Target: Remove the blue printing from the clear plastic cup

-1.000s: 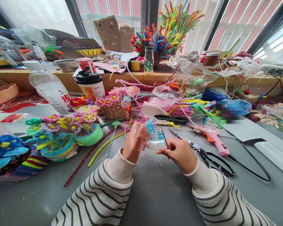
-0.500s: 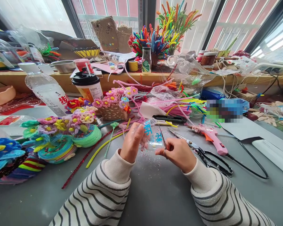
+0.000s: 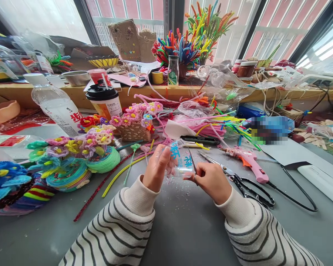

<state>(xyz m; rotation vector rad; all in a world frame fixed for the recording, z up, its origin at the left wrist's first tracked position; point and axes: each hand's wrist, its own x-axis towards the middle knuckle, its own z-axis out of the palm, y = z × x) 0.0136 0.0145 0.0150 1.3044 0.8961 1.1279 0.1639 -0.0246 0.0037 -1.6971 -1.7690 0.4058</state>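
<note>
My left hand (image 3: pixel 157 167) is closed around a clear plastic piece (image 3: pixel 184 169) with blue printed characters and a barcode, which looks cut from a bottle or cup. In my right hand (image 3: pixel 212 181) is a small pair of scissors (image 3: pixel 193 162), its blades pointing up and away at the right edge of the plastic. My fingers cover most of the scissor handles. Tiny clippings lie on the grey table (image 3: pixel 183 225) under the hands. Just right of my right hand lie larger black-handled scissors (image 3: pixel 238 183), blades partly apart.
A pink glue gun (image 3: pixel 249 162) with a black cord lies to the right. Pipe-cleaner flowers (image 3: pixel 80 147), a woven basket (image 3: pixel 133 132), a lidded cup (image 3: pixel 105 101) and a bottle (image 3: pixel 57 107) crowd the left. Behind are a black cutter (image 3: pixel 202 140) and bundled pipe cleaners (image 3: pixel 208 127).
Both hands stay almost in place on the plastic piece and small scissors. The whole view has shifted very slightly, and the plastic's printed right part appears turned a little.
</note>
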